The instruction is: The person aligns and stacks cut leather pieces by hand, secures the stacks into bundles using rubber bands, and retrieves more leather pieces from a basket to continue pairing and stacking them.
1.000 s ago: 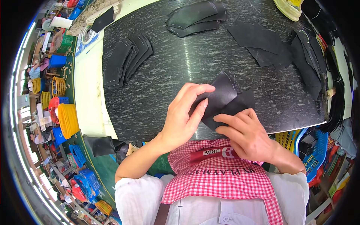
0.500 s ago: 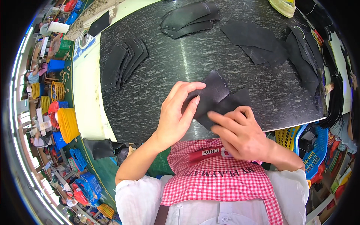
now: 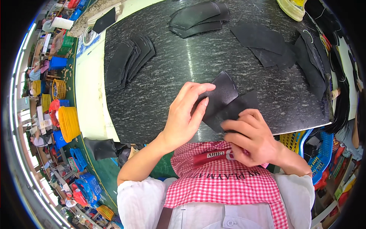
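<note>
My left hand (image 3: 183,116) pinches a black leather piece (image 3: 224,90) between thumb and fingers, near the front of the dark work table. This piece has light stitch-like marks along its upper right edge. A second black leather piece (image 3: 246,104) overlaps it at the lower right. Beside the lower edge of these two pieces is my right hand (image 3: 253,139), its fingers bent and partly smeared by motion. Whether it touches or grips the leather is unclear.
Stacks of marked black pieces lie at the table's left (image 3: 122,63) and far middle (image 3: 198,17). More black pieces (image 3: 263,40) lie to the right, beside a hanging bundle (image 3: 310,63). A yellowish container (image 3: 291,8) stands at the far right corner. Yellow baskets (image 3: 68,124) stand beyond the left edge.
The view has shifted slightly. My right hand's fingers have drawn back a little from the leather, toward the lower right. My left hand keeps its hold.
</note>
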Tool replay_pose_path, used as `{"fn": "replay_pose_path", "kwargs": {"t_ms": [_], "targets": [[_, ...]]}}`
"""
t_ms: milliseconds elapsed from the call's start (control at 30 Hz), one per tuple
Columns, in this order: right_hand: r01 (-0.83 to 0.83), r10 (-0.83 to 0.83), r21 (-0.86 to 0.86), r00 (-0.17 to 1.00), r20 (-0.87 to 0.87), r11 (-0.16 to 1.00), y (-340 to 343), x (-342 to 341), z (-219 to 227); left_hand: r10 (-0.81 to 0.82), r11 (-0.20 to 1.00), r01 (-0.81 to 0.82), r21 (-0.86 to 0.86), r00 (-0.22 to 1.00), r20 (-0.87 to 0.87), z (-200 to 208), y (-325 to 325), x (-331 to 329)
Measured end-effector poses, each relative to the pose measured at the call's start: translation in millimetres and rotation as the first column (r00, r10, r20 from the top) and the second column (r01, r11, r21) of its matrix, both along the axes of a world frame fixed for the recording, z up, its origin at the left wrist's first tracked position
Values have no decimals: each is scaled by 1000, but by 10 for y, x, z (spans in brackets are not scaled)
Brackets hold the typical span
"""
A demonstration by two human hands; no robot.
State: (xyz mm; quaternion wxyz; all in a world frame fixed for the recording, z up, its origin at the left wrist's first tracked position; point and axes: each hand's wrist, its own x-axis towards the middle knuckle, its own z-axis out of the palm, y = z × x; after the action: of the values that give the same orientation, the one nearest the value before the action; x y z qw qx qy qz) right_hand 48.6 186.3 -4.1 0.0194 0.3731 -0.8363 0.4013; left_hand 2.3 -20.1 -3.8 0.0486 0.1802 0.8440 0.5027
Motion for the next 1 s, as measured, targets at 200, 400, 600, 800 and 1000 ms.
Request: {"fn": "replay_pose_path", "kwargs": {"t_ms": [200, 400, 600, 800, 1000], "targets": [[-134, 136, -57, 990, 42, 989, 268, 202, -35, 3, 1000, -4, -23, 999, -54, -14, -18, -6], [-197, 199, -110, 980, 10, 974, 53, 329, -67, -4, 1000, 3, -5, 998, -56, -26, -15, -28], [51, -35, -280, 997, 62, 959, 194, 190, -8, -16, 1000, 18, 10, 988, -154, 105, -49, 36], [444, -240, -507, 876, 418, 739, 242, 277, -6, -299, 945, 286, 161, 952, 64, 378, 37, 355], [461, -454, -108, 887, 83, 881, 304, -145, 33, -114, 993, 108, 56, 988, 101, 200, 49, 247]]}}
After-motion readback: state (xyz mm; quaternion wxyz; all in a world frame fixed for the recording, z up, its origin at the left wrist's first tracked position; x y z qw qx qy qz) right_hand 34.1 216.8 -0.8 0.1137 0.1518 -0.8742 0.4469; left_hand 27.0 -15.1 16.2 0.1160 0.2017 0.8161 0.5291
